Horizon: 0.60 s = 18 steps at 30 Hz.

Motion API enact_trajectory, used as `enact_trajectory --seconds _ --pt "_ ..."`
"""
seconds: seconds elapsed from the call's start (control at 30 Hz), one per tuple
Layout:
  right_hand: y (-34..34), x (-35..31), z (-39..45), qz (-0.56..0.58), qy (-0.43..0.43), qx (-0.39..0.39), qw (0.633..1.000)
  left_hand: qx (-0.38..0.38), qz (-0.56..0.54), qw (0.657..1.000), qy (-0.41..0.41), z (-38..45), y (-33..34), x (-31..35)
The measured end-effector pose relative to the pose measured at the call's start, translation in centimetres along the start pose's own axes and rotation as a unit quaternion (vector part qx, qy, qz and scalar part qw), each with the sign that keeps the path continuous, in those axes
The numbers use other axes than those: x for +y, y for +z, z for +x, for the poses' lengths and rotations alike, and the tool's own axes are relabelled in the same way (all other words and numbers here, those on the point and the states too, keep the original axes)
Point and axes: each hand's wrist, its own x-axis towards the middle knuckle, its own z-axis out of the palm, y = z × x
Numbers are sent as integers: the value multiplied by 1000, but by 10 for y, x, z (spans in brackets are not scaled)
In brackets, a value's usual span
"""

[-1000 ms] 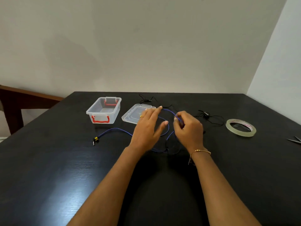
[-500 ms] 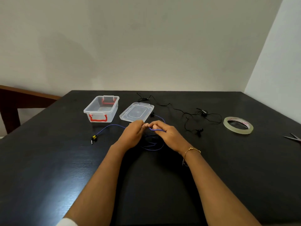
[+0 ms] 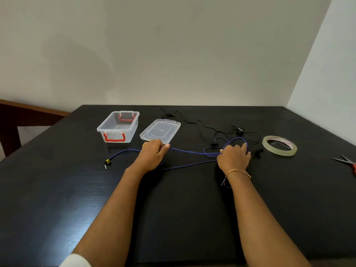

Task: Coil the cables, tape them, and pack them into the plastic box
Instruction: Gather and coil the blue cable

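Observation:
A thin blue cable [image 3: 189, 151] is stretched across the black table between my hands. My left hand [image 3: 154, 153] pinches it just in front of the clear lid [image 3: 160, 130]. My right hand [image 3: 234, 157] grips a loop of the same cable farther right. The cable's free end with a yellow-marked jack plug [image 3: 106, 163] lies at the left. A clear plastic box [image 3: 118, 126] with red latches stands open behind my left hand. A black cable [image 3: 204, 126] lies tangled at the back. A roll of clear tape [image 3: 279, 145] rests flat to the right.
Scissors [image 3: 346, 162] with red handles lie at the table's right edge. A dark wooden rail [image 3: 11, 120] stands beyond the table's left side. Walls close the back and the right.
My hands were together at the centre pinching the blue cable. They have spread apart, the right one moving far right, pulling the cable out into a long line.

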Motion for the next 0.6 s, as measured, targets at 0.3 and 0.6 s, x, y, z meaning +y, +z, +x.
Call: enact_trajectory --seconds 0.3,0.6 --pt "-19 -33 -26 27 -255 -41 966 -43 -340 939 5 -16 -5 22" --pt "1 -54 -38 257 -348 -115 894 -112 -388 915 -18 -20 -7 33"
